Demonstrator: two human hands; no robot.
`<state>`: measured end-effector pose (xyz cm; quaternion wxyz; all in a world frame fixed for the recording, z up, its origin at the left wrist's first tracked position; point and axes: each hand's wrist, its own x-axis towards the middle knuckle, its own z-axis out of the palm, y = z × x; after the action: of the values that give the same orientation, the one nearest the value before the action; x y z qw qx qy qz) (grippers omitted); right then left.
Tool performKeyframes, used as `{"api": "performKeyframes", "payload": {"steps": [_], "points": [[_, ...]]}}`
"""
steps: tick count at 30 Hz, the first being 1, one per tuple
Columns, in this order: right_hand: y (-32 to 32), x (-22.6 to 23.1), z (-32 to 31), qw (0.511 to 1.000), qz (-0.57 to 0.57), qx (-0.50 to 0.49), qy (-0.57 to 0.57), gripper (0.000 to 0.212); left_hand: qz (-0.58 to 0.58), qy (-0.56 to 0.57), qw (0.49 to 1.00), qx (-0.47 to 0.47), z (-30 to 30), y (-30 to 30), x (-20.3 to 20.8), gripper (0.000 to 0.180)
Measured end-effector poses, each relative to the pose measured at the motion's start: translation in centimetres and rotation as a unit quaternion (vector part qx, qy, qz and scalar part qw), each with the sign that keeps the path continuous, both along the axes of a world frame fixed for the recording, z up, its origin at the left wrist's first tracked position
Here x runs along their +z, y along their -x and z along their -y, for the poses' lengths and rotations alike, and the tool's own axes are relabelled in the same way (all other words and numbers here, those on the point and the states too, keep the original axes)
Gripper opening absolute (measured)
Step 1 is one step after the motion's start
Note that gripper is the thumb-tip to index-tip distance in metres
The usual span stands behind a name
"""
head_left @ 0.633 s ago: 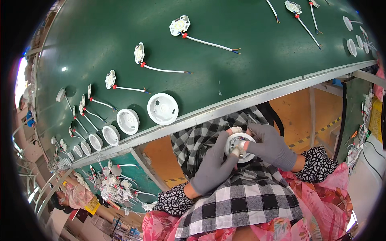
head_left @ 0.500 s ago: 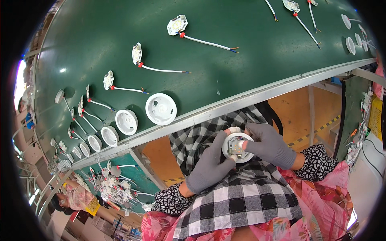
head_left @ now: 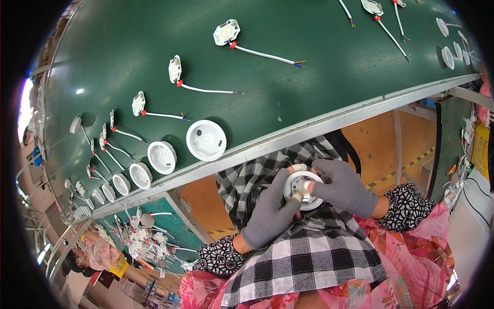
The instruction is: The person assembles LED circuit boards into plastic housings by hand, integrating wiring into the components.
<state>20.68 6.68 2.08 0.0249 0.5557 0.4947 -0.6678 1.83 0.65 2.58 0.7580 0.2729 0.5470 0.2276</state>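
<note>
Cup [head_left: 314,204] gripped over lap [head_left: 309,252] by left hand [head_left: 271,212] and right hand [head_left: 343,189], both curled closed; board [head_left: 296,184] inside touched by thumbs [head_left: 297,197]. Board could be tilted or cracked by uneven pressing.

Clock centred on the hands [head_left: 272,211] [head_left: 345,188]: best lane is 12 to 1, bare table [head_left: 329,82] there, just gotta clear the metal edge [head_left: 314,130] first. At 11 a board [head_left: 227,32] has its wire [head_left: 267,55] poking out toward 12, so mind that. Cups [head_left: 206,140] line the edge from 10 to 9, narrow gaps. Messy pile [head_left: 141,239] clogs 8 to 9.
</note>
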Motion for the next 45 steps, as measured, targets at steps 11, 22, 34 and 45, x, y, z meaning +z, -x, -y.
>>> {"api": "performKeyframes", "payload": {"steps": [11, 22, 34, 45], "points": [[-0.5, -0.1, 0.2, 0.999, -0.030, -0.023, 0.026, 0.028, 0.020, 0.022, 0.999, 0.025, 0.6, -0.7, -0.6, 0.048], [-0.1, -1.9, 2.4, 0.987, -0.081, -0.140, 0.020, 0.025, 0.021, 0.029, 0.995, 0.089, 0.8, -1.2, -1.2, 0.039], [-0.5, -1.7, 1.5, 0.988, -0.090, -0.124, 0.019, 0.024, 0.068, 0.023, 0.993, 0.098, 1.5, -1.6, -1.5, 0.042], [-0.5, -1.8, 1.9, 0.990, -0.080, -0.113, -0.012, 0.023, 0.059, 0.008, 0.991, 0.122, 1.7, -2.0, -1.3, 0.041]]}}
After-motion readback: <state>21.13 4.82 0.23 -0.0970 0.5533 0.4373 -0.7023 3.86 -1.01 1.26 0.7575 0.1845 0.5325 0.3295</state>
